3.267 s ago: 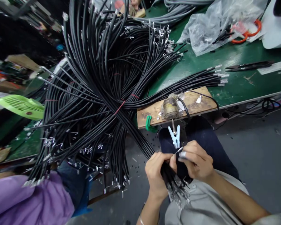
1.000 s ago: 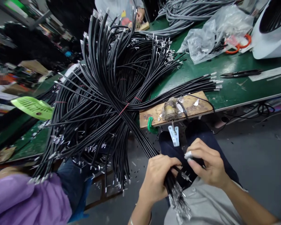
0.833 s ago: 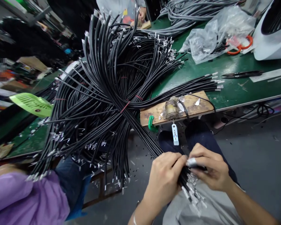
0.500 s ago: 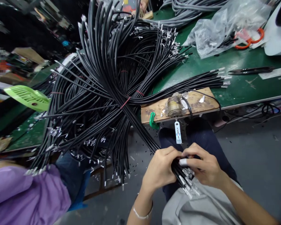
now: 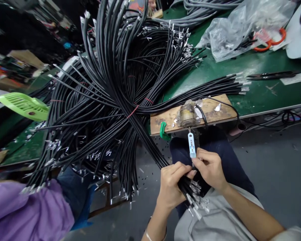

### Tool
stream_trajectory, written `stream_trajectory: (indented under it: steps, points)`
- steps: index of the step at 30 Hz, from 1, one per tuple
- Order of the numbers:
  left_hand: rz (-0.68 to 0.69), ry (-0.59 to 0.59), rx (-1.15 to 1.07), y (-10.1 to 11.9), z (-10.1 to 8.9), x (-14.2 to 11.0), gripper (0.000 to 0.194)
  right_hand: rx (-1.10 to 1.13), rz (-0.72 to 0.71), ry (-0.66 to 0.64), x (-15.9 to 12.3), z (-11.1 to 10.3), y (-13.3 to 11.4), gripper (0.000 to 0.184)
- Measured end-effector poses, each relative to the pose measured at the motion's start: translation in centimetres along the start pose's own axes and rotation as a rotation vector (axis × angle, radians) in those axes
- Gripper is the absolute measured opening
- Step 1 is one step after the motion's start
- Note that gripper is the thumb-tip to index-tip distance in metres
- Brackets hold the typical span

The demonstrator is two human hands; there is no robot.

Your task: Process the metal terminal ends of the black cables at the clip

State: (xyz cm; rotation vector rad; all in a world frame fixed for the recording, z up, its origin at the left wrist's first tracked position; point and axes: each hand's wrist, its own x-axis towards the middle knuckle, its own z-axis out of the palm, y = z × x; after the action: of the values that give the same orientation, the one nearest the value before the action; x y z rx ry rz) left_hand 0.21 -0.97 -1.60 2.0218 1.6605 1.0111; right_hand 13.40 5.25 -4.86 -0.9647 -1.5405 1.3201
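My left hand is wrapped round a bundle of black cables, whose stripped silvery ends fan out below it over my lap. My right hand is closed in a pinch on one cable end beside my left thumb; the fingers hide most of it. Just above those fingertips, a pale blue clothespin hangs from the shaft of a small tape-wrapped motor. The clothespin's lower end meets the pinched spot; whether it touches the wire I cannot tell. The motor sits on a wooden board at the table edge.
A large heap of tied black cables covers the left of the green table. A green clamp grips the board. Thread snips, orange-handled scissors and a plastic bag lie right. A person in a purple top sits left.
My right hand was apart from the bundle a second ago, then came to my left fingers, and now pinches a cable end up at the clothespin. The clothespin turned from broadside to edge-on.
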Motion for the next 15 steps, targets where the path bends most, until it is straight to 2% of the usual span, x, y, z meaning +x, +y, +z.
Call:
stream_trajectory:
  steps: [3, 4, 6, 8, 11, 13, 15]
  points:
    - [0.006, -0.066, 0.103, -0.2, 0.5, -0.1, 0.016, -0.051, 0.147, -0.202, 0.8, -0.7, 0.8, 0.047]
    - [0.002, -0.06, 0.118, -0.3, 0.6, -0.1, 0.016, -0.046, 0.192, -0.216, 1.0, -1.2, 1.1, 0.047]
    - [-0.019, -0.006, 0.116, -0.3, 0.8, -0.3, 0.014, -0.001, 0.26, -0.145, 1.3, -2.2, 1.3, 0.046]
    - [-0.035, 0.057, 0.089, -0.2, 0.9, -0.3, 0.009, 0.073, 0.278, -0.142, 1.4, -3.3, 1.1, 0.042]
    - [-0.037, 0.068, 0.033, 0.1, 1.0, 0.0, 0.006, 0.103, 0.193, -0.292, 1.0, -4.0, 0.5, 0.024]
    - [-0.046, 0.048, 0.011, 0.2, 1.1, 0.2, 0.007, 0.107, 0.121, -0.233, 0.5, -3.5, 0.4, 0.017]
    - [-0.062, 0.058, 0.011, 0.3, 1.1, 0.3, 0.004, 0.21, 0.111, -0.103, -0.2, -2.3, 0.7, 0.021]
